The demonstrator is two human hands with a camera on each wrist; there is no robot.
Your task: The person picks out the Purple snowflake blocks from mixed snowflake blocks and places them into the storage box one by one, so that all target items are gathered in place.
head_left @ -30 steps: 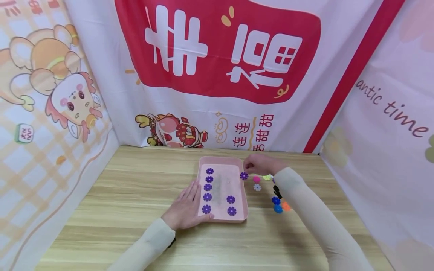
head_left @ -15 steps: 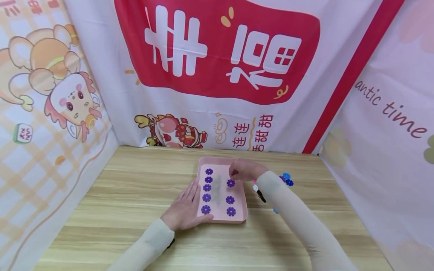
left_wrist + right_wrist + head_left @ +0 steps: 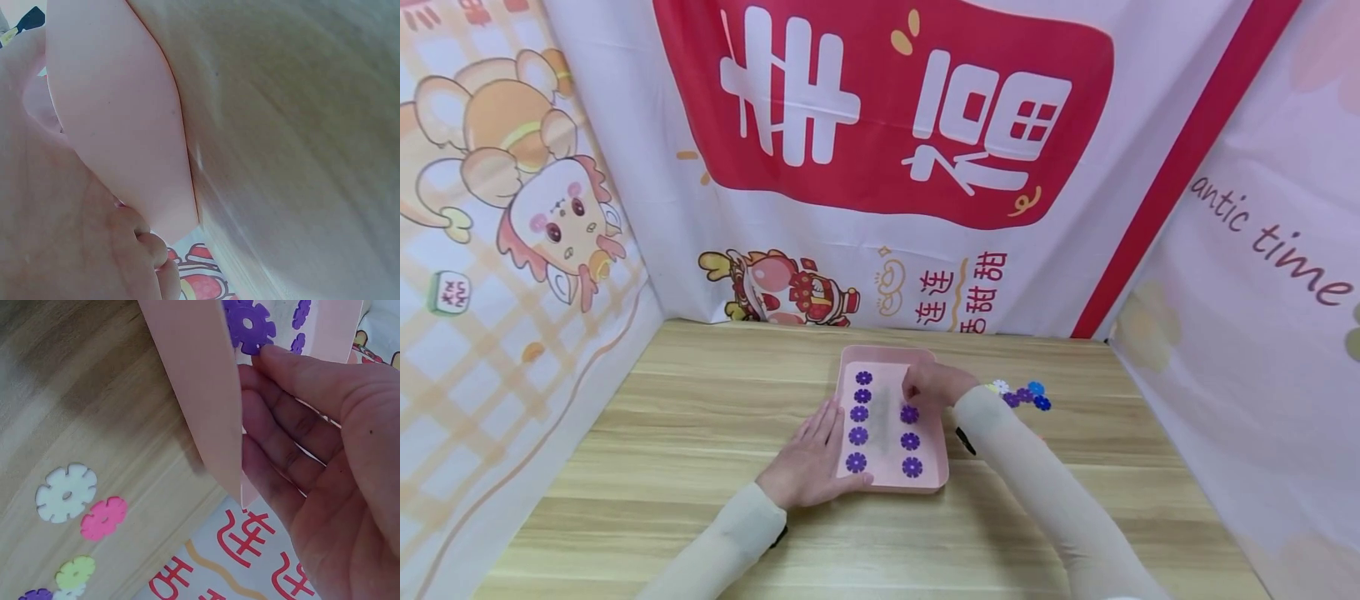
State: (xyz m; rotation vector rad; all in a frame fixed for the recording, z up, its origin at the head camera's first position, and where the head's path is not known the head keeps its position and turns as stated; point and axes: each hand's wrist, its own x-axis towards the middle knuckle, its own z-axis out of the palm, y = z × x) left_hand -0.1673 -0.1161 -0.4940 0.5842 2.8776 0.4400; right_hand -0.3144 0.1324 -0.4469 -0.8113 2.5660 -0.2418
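A shallow pink tray [image 3: 883, 488] lies on the table. My left hand [image 3: 805, 462] rests along its left wall with the fingers straight and the thumb over the near left corner. My right hand [image 3: 934, 385] is inside the tray at its right side. In the right wrist view its thumb and forefinger pinch the edge of a purple snowflake disc [image 3: 257, 330]. Along the left of the tray runs a column of several purple snowflake discs [image 3: 858, 436]. Nearer to me on the right lie two more purple discs [image 3: 912, 467].
Loose snowflake discs lie on the wooden table [image 3: 715, 417] right of the tray: a white one [image 3: 66, 493], a pink one [image 3: 104, 518], a yellow one [image 3: 75, 572] and purple and blue ones [image 3: 1035, 389]. My right forearm hides part of this spot. Printed cloth [image 3: 895, 100] hangs behind.
My right hand has moved left from beyond the tray's right rim into the tray, bringing a purple disc. That disc now sits slightly nearer the two right-hand discs. My left hand has stayed put.
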